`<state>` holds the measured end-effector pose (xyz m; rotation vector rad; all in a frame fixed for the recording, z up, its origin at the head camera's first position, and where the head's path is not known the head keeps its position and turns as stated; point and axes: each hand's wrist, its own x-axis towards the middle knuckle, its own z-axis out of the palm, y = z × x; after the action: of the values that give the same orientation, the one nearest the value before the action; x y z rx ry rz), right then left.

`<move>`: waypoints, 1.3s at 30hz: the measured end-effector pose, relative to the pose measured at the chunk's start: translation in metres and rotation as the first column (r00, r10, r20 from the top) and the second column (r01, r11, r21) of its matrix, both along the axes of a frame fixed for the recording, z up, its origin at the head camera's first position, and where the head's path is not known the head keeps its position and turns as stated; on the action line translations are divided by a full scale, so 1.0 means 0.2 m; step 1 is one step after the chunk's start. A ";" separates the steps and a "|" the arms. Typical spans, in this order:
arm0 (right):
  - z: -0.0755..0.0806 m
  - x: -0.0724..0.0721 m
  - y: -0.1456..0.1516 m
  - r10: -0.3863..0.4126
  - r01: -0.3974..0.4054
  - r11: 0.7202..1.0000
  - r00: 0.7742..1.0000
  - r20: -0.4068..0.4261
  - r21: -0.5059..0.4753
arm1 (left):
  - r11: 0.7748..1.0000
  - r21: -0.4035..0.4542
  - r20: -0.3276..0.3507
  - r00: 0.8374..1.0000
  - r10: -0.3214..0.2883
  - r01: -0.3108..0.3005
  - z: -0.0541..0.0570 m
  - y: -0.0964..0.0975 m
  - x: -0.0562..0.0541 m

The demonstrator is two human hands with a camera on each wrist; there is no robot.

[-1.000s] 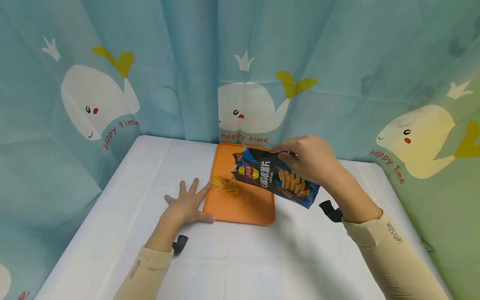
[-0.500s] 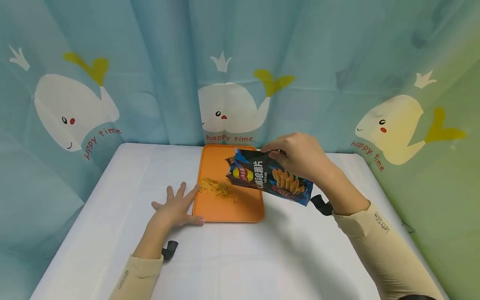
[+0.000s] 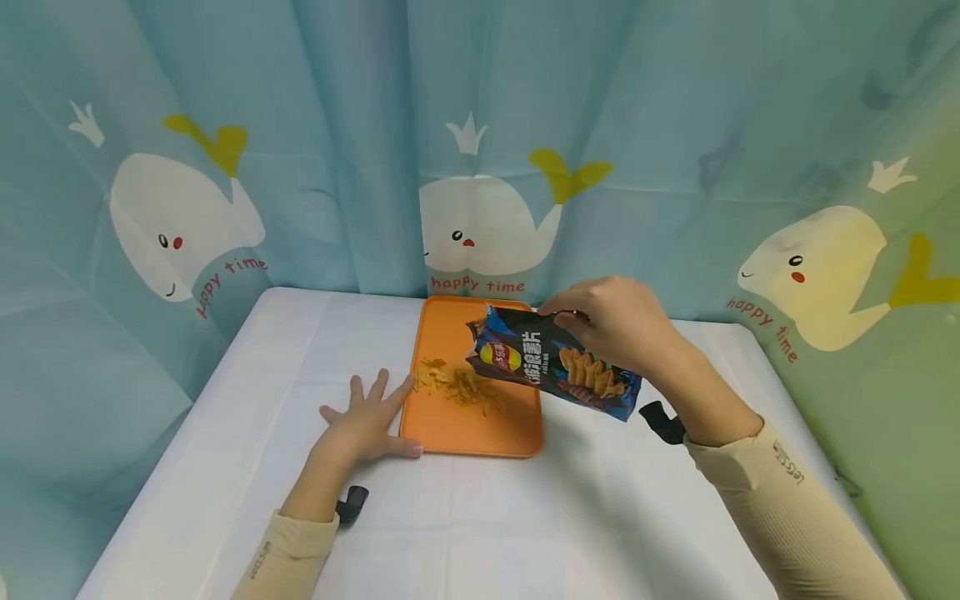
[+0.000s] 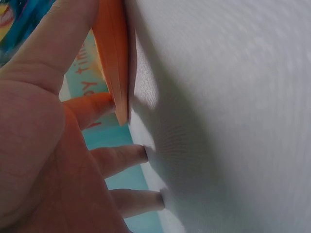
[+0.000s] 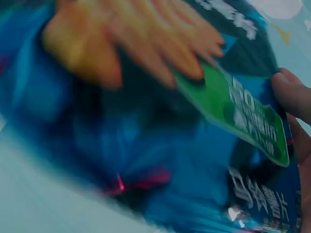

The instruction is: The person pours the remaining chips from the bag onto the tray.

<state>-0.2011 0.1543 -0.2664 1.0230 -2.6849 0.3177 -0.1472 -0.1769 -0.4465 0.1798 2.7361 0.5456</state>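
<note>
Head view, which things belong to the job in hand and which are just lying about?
In the job: bag, held by the right hand; tray, with the left hand at its edge; yellow pieces on it.

Just there: curtain; table; black wrist pieces.

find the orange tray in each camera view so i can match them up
Head: the orange tray lies slightly below the picture's centre.
Left wrist: only part of its side shows, running down from the top edge, left of centre.
Right wrist: not in it; the chip bag fills most of the picture.
Shared landmark: the printed blue curtain, in all three backgrounds.
</note>
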 end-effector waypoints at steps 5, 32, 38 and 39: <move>0.01 0.01 0.00 -0.021 0.021 1.000 1.000 0.012 0.015 | 1.000 -0.005 0.003 1.000 0.001 -0.001 0.00 0.00 0.00; 0.11 0.03 -0.05 0.010 -0.016 0.993 0.999 0.049 0.114 | 0.999 -0.035 0.003 1.000 -0.010 0.010 0.02 0.00 -0.02; 0.12 0.04 -0.04 0.011 -0.017 0.994 0.998 0.054 0.111 | 0.999 -0.031 0.009 1.000 -0.010 0.010 0.03 0.00 -0.01; 0.12 0.04 -0.03 0.004 -0.010 0.994 0.998 0.058 0.110 | 0.999 -0.032 0.011 1.000 -0.009 0.010 0.03 0.00 -0.01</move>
<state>-0.1934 0.1476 -0.2425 1.0704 -2.7782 0.2046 -0.1487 -0.1777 -0.4411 0.1813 2.7304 0.4980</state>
